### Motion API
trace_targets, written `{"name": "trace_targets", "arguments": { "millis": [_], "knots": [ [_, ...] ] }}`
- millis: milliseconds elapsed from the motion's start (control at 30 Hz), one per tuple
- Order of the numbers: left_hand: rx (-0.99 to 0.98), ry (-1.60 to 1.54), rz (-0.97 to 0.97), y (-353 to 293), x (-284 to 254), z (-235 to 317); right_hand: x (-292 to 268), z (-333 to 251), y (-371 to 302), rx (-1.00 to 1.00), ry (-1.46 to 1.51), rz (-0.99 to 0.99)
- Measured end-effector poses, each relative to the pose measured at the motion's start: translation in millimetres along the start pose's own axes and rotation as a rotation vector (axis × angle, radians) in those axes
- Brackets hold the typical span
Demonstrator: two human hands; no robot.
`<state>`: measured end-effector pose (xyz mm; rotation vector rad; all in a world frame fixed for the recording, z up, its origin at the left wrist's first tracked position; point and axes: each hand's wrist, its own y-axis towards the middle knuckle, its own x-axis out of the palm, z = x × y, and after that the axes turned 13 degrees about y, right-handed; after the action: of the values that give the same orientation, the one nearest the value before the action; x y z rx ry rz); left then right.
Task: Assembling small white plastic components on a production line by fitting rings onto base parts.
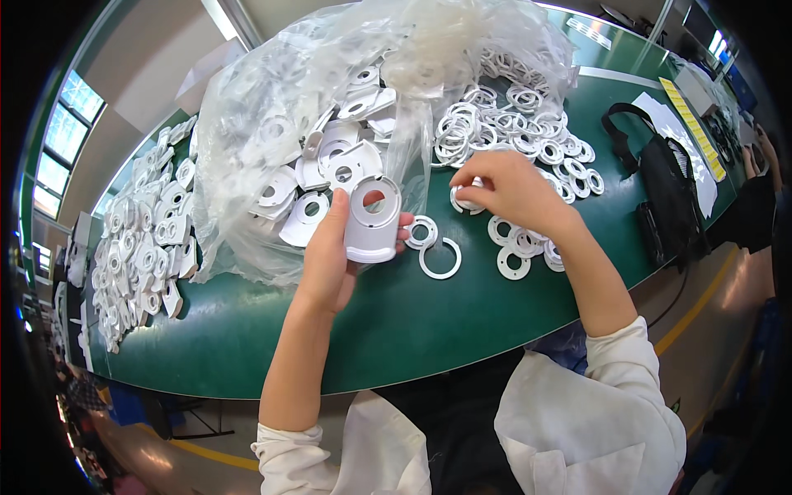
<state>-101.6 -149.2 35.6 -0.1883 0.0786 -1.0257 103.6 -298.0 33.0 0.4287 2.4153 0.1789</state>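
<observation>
My left hand holds a white plastic housing with a round hole, upright above the green table. My right hand pinches a white plastic ring at the edge of a pile of several white rings. Two loose rings lie on the table just right of the housing. A clear plastic bag full of more white housings sits behind my left hand.
Rows of stacked white housings cover the table's left end. A black bag with a strap lies at the right, beside white sheets and a yellow strip. Another person's hand shows at the far right.
</observation>
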Motion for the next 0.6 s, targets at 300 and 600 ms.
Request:
{"name": "trace_targets", "arguments": {
  "millis": [300,600],
  "knots": [
    [-0.111,-0.557,-0.339,6.6,3.2,-17.7,-6.7,5.0,-3.0,0.087,-0.25,-0.04],
    [-0.136,-0.435,-0.393,4.4,11.3,-18.6,28.9,-18.2,1.8,-0.462,0.156,0.187]
  ]
}}
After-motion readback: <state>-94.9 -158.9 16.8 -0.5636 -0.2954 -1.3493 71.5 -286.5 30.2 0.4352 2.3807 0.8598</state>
